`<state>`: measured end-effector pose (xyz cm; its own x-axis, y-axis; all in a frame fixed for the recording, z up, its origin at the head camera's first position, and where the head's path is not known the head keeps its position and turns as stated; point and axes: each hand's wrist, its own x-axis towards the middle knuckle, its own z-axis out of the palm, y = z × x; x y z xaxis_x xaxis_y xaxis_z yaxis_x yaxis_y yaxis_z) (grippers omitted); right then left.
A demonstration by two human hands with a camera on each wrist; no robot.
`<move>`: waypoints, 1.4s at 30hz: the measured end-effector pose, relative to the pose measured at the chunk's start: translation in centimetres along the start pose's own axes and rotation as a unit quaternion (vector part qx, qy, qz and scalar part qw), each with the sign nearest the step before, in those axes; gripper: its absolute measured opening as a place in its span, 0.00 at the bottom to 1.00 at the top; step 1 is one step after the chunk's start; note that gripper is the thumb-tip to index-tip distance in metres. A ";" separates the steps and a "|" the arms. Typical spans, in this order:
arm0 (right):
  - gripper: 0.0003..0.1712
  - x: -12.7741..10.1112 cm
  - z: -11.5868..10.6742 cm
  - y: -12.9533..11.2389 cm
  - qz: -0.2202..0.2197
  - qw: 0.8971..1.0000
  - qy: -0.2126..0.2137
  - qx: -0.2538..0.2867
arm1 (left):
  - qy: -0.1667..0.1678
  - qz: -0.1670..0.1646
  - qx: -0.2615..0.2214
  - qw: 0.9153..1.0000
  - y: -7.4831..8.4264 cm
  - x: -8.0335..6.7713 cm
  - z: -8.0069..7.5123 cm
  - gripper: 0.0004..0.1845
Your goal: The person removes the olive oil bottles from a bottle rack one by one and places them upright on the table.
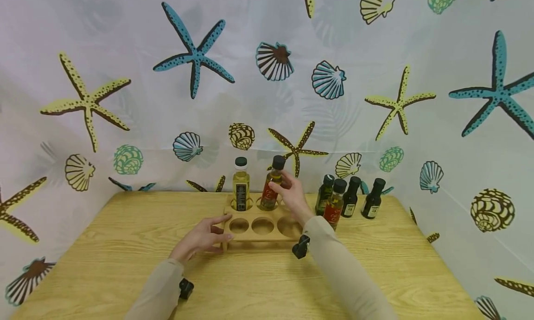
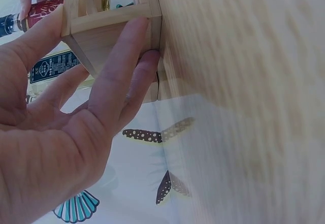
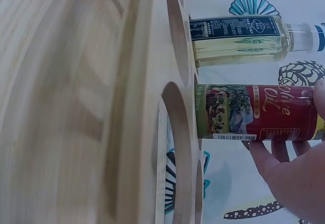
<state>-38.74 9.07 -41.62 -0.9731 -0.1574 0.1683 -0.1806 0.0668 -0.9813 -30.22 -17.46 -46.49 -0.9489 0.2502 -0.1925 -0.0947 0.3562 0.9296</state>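
The red-labelled oil bottle sits with its base in the middle hole of the back row of the wooden rack, upright or very nearly so, and my right hand has its grip clamped round the upper body, fingers under the label as the wrist view shows. Beside it, in the back-left hole, the pale yellow bottle already stands seated, close to mine but not touching that I can see. My left hand steadies the rack at its front-left corner, fingers straight and pressed flat against the wood, thumb along the side, gripping nothing.

I judge this to be the seating step: the bottle is entering or just resting in its hole, and I cannot tell whether its base has reached the bottom. The next move calls for keeping it vertical, letting it settle fully, then loosening my right grip without tipping it against its neighbour. The three front holes are vacant. Four more dark-capped bottles wait in a cluster on the worktop, just right of the rack.
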 end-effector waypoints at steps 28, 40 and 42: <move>0.28 -2.3 -2.4 -1.0 -0.050 0.996 0.032 0.060 | 0.003 -0.008 0.009 1.000 -0.1 0.3 0.0 0.39; 0.29 -3.5 -4.0 -0.8 -0.077 0.995 0.039 0.045 | -0.002 -0.011 0.014 1.000 0.3 0.5 0.0 0.40; 0.29 -3.7 -4.4 -0.6 -0.073 0.995 0.038 0.048 | 0.000 -0.014 0.016 1.000 0.1 0.5 0.0 0.40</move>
<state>-35.65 13.91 -41.23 -0.9459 -0.0825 0.3137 -0.3107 -0.0467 -0.9494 -30.65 -17.27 -46.51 -0.9462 0.2397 -0.2173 -0.1109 0.3907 0.9138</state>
